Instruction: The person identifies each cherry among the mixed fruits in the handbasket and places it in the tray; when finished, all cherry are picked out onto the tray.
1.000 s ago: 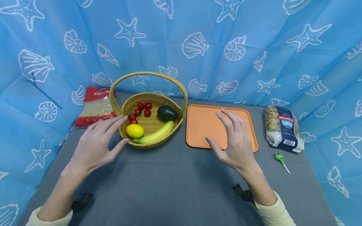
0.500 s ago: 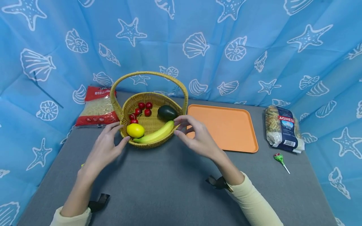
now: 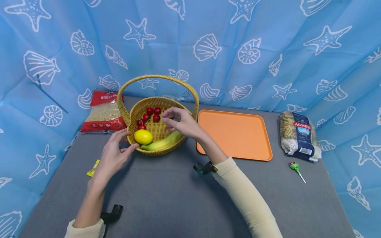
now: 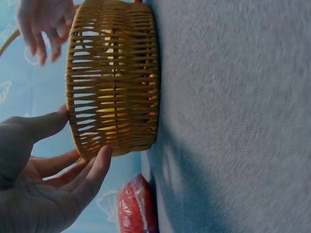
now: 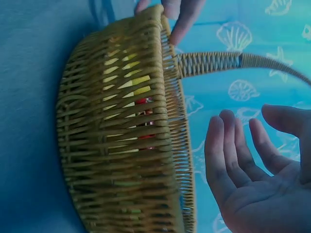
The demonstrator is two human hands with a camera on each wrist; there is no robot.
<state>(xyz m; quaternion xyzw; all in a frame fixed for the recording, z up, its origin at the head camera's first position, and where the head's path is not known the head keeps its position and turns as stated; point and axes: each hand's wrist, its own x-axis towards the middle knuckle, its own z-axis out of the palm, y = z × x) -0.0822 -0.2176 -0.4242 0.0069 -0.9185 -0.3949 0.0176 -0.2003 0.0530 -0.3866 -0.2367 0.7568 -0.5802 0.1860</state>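
A yellow wicker basket (image 3: 162, 152) with a tall arched handle holds a lemon (image 3: 143, 136), a banana (image 3: 163, 143) and several red cherries (image 3: 156, 118). My left hand (image 3: 114, 150) holds the basket's left side; in the left wrist view its thumb touches the rim and its fingers lie against the wicker. My right hand (image 3: 184, 124) hovers over the right part of the basket, fingers loosely bent with nothing between them. It hides the avocado and covers the banana's upper end. In the right wrist view the right hand (image 5: 257, 179) is beside the rim, apart from it.
An orange tray (image 3: 235, 135) lies right of the basket. Farther right are a pasta bag (image 3: 299, 135) and a green-wrapped lollipop (image 3: 294, 166). A red-and-clear bag (image 3: 104, 112) lies behind left, and a small yellow packet (image 3: 93, 168) is near my left wrist. A blue curtain (image 3: 190, 49) surrounds the table.
My right hand has moved left from above the tray, past the basket's right rim, to over its inside. My left hand has moved right onto the basket's left rim. The yellow packet has come into view.
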